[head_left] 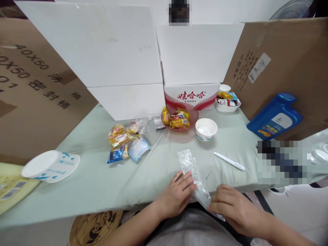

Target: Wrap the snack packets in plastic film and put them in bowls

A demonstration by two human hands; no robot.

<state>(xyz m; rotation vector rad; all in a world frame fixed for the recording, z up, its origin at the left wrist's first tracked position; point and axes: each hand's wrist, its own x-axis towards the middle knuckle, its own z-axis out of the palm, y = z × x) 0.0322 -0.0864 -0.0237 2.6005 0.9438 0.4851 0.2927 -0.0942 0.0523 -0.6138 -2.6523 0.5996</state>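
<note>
A long, crinkled strip of clear plastic wrap (188, 160) runs from the tabletop down over the near edge. My left hand (178, 191) lies on its left side, fingers stretched out and touching the plastic, with the thumb hidden. At the lower end, the bent fingers of my right hand (234, 208) pinch the wrap. To the right of the wrap lies a white, slim box cutter (230, 161). Beyond it stands a white paper bowl (206, 129) with a blue pattern.
Packaged snacks (123, 141) lie left of a reddish bowl (193, 119) of yellow packets. A white dish (228, 108) holds more packets. A blue bottle (278, 118) leans by the right cardboard (282, 61). A paper bowl (61, 169) lies tipped at left. White panels (115, 51) stand behind.
</note>
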